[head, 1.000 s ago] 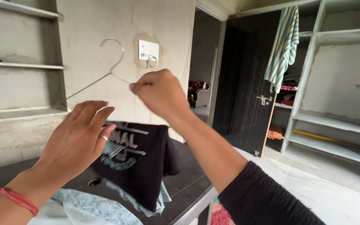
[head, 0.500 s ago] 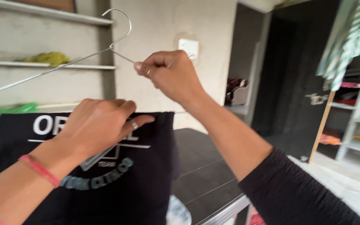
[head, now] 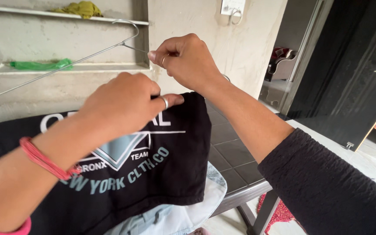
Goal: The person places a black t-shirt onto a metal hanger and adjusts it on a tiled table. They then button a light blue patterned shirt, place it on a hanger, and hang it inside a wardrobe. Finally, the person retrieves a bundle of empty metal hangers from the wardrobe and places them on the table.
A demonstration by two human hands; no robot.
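Nearest the camera, the left hand is raised over a black T-shirt with pale lettering and a triangular print; its fingers are curled shut on the shirt's top edge, a ring shows on one finger, and a red thread band sits on the wrist. The shirt hangs down in front of the person, its lower part draped over a pale blue and white cloth that lies on the dark tiled surface. Just beyond and slightly higher, the right hand, with a black sleeve on its forearm, has its fingers pinched closed on a thin wire hanger near the base of the hook. The hanger's hook curves up beside this hand and its long arm slopes down to the left, above the shirt. Farther back stands a plain wall with built-in shelves: a green bag lies on the lower shelf and a yellow cloth on the upper one. To the right is a dark door.
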